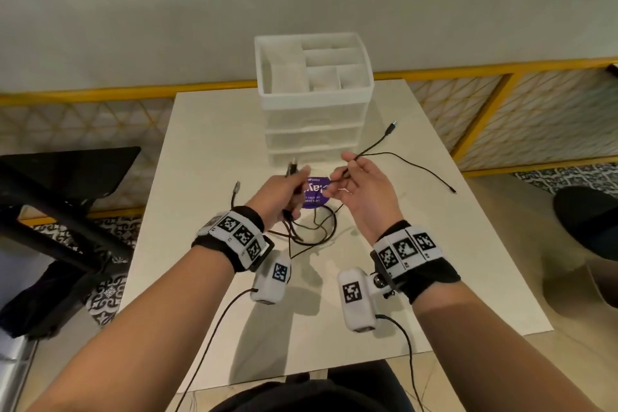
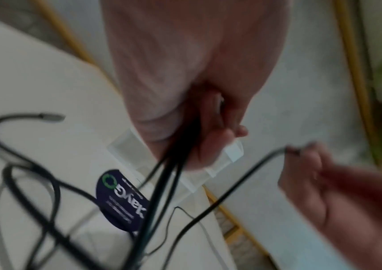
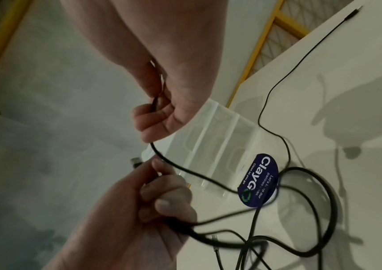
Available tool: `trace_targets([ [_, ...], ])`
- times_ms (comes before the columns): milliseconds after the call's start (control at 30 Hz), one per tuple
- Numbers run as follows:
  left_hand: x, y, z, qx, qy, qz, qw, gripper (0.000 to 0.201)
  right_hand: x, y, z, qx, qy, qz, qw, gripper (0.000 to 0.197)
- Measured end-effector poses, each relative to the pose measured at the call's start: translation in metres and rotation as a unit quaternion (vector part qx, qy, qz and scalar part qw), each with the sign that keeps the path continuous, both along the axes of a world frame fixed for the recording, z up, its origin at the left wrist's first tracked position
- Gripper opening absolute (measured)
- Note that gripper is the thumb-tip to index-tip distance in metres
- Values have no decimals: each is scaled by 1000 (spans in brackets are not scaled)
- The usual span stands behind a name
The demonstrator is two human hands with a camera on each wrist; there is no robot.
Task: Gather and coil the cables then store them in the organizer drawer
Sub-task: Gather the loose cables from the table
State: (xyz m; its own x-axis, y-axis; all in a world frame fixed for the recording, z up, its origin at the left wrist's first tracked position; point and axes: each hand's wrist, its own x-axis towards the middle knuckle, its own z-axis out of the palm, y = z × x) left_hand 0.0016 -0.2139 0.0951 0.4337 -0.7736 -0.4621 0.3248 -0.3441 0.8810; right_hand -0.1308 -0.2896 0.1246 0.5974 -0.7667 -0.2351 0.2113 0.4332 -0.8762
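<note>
My left hand (image 1: 294,192) grips a bundle of black cables (image 1: 291,211), their plug ends poking up above the fist. Loose loops of cable (image 1: 317,231) hang from it onto the white table (image 1: 207,130). My right hand (image 1: 341,177) pinches one black cable (image 1: 371,147) that runs up right to a plug (image 1: 393,126). In the right wrist view the right hand's fingers (image 3: 148,118) curl on that cable (image 3: 185,168), with the left hand (image 3: 160,201) below. The clear plastic organizer (image 1: 314,94) stands behind both hands, its drawers (image 1: 314,139) closed.
A round purple sticker (image 1: 316,192) lies on the table under the hands. A thin black cable (image 1: 431,174) trails toward the right edge, and another plug (image 1: 237,186) lies at the left. A black chair (image 1: 67,177) stands left of the table.
</note>
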Motion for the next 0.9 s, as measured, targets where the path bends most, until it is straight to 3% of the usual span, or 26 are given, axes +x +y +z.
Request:
trace_targets([
  [100,-9,4,-3,46,-10,-61,997,42,9,2,10,-9,-8,14,1000,16],
  [233,-12,5,-2,41,0,-62,997,36,16,5,22,-17,-20,49,998,15],
  [467,13,-3,8,-47,83,43,995,29,7,8,-8,-16,41,47,998,18],
  [600,29,-2,12,-61,32,100,993,23,-1,-4,-50,36,134,-11,990,20],
  [733,43,3,17,-46,-98,98,989,23,-15,-22,-93,51,258,-83,961,21],
  [900,42,6,20,-70,-131,92,985,22,-12,-27,-95,8,371,-15,929,27],
])
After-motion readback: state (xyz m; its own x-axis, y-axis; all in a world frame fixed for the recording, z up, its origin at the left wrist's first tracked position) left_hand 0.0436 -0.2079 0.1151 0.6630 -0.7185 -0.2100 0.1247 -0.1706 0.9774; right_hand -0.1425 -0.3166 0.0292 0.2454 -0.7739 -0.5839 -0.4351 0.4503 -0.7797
